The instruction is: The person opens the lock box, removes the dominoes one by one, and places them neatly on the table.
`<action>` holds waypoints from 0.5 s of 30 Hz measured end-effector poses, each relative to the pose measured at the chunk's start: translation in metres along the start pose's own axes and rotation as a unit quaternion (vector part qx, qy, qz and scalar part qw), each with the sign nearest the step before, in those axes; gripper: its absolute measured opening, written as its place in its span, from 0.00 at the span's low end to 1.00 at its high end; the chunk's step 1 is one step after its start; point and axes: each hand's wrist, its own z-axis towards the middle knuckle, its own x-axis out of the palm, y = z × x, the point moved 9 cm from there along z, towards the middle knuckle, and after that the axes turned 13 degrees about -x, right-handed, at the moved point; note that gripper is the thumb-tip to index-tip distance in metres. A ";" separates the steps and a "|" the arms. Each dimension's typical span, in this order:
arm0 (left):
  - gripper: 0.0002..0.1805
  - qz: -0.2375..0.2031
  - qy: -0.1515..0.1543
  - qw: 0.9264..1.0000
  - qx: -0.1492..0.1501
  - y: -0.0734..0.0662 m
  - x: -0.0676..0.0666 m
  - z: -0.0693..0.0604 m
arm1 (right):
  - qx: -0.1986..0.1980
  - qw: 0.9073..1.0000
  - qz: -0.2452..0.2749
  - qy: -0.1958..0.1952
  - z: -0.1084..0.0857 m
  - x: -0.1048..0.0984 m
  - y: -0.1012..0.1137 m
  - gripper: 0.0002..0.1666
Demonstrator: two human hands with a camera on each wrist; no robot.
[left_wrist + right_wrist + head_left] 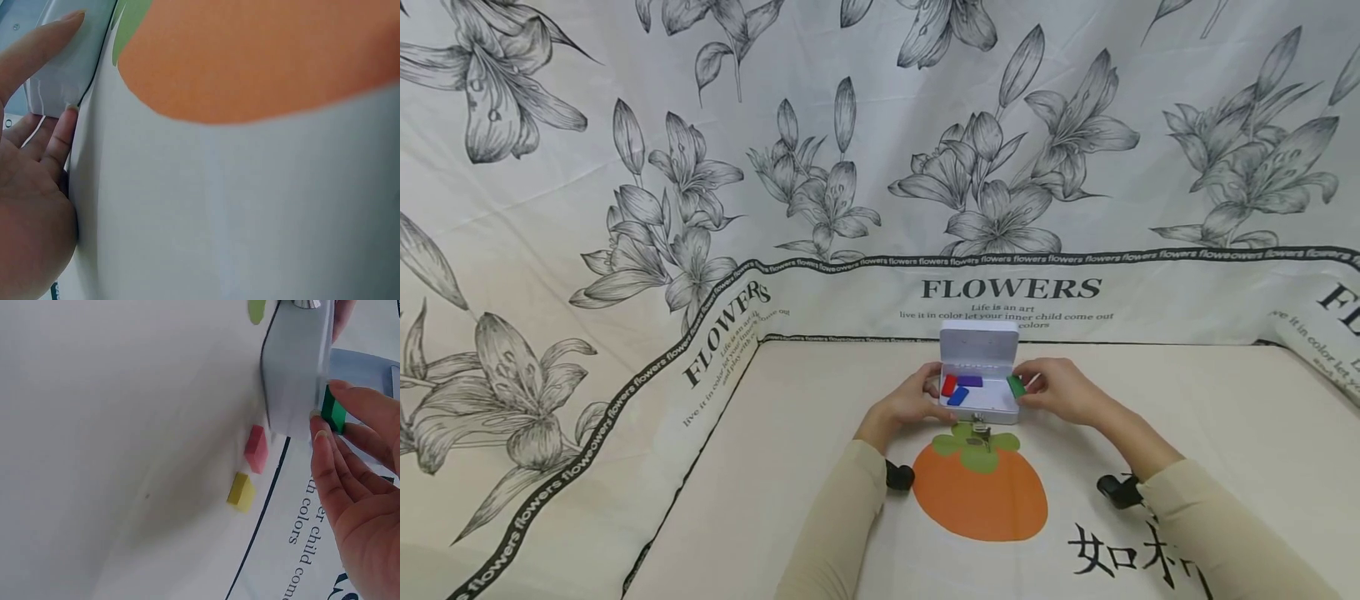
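Note:
A white hinged box [996, 411] stands with its lid [979, 343] raised and its clasp facing me. Inside on the left lie a red block [950, 385], a blue block [958, 397] and a purple block [970, 381]. My left hand [913, 398] holds the box at its left end, the thumb along the front wall and the other fingers at the side. At the right wall, my right hand [1063, 390] pinches a green block [334, 411] at the rim. A pink block [256, 449] and a yellow block [240, 492] lie beside the box, hidden in the head view.
A white cloth covers the table, printed with an orange persimmon [980, 496] in front of the box and black characters [1105, 550] at the lower right. Behind the box rises a flower-printed curtain [850, 300]. Black wrist devices [1120, 490] sit below both hands.

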 end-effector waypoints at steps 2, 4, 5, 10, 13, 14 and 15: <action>0.53 -0.002 0.000 1.000 0.002 0.000 0.000 0.000 | 0.007 1.000 -0.001 0.002 -0.003 -0.001 -0.004 0.23; 0.53 -0.002 -0.001 1.000 0.001 0.000 0.000 0.001 | 0.007 1.000 -0.003 0.003 -0.006 -0.002 -0.005 0.22; 0.54 -0.001 -0.001 1.000 0.000 0.001 0.000 0.001 | 0.006 1.000 -0.005 0.003 -0.008 -0.002 -0.006 0.22; 0.54 0.007 -0.001 1.000 -0.010 0.004 0.000 0.003 | 0.007 1.000 -0.010 0.000 -0.016 -0.006 -0.009 0.20; 0.54 0.007 -0.002 1.000 -0.011 0.005 0.000 0.003 | 0.012 1.000 -0.019 -0.002 -0.020 -0.008 -0.012 0.20; 0.54 0.006 -0.002 1.000 -0.011 0.005 0.000 0.003 | 0.012 1.000 -0.022 -0.002 -0.022 -0.009 -0.013 0.20; 0.54 0.006 -0.002 1.000 -0.011 0.005 0.000 0.003 | 0.013 1.000 -0.024 -0.002 -0.024 -0.010 -0.014 0.20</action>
